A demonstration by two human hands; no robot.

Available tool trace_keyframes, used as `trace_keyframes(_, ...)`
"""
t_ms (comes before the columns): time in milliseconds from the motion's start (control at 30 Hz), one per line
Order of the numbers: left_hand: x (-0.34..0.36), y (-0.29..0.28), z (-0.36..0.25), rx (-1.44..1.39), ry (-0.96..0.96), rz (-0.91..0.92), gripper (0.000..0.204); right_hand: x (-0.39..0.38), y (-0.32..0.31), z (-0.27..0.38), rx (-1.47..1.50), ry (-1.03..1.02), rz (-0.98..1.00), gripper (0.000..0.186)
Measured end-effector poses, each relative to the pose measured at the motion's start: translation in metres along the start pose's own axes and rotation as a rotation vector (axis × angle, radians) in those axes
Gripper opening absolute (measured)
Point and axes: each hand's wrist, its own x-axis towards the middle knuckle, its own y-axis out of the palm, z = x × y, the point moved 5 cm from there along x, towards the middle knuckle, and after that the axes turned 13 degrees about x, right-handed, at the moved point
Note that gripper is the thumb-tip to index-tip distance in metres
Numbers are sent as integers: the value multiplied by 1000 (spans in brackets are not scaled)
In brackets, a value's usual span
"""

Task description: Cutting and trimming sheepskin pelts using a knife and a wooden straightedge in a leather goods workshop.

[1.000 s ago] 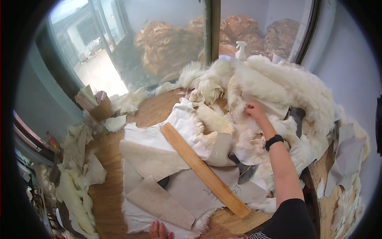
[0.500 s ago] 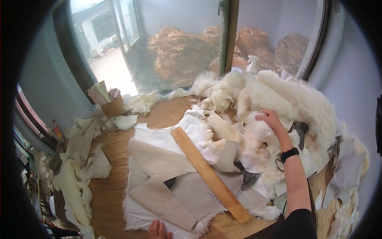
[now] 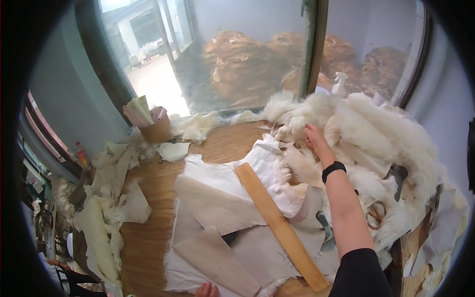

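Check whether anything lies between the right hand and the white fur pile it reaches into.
Nothing visible does. The right hand is already on the white fur pile, its fingers sunk into the pelts; the wooden strip lies nearer the person, apart.

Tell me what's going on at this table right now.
A person is sorting sheepskin pieces on a wooden table. The right hand reaches into a pile of white fleece. The left hand rests at the near edge of flat hide pieces. A long wooden stick lies across them.
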Motion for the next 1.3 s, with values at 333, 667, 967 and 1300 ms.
trace_keyframes(333,-3,-2,2,-41,-72,38,54,26,16,-12,427,51,-97,20)
trace_keyframes(667,0,-4,1,-46,-47,32,54,-62,-75,115,373,-349,47,23)
trace_keyframes(967,-3,-1,-2,-26,4,-10,55,-126,-138,105,312,-291,272,39)
trace_keyframes(1300,-2,-2,-2,-16,19,-12,55,-146,-174,80,243,-150,106,16)
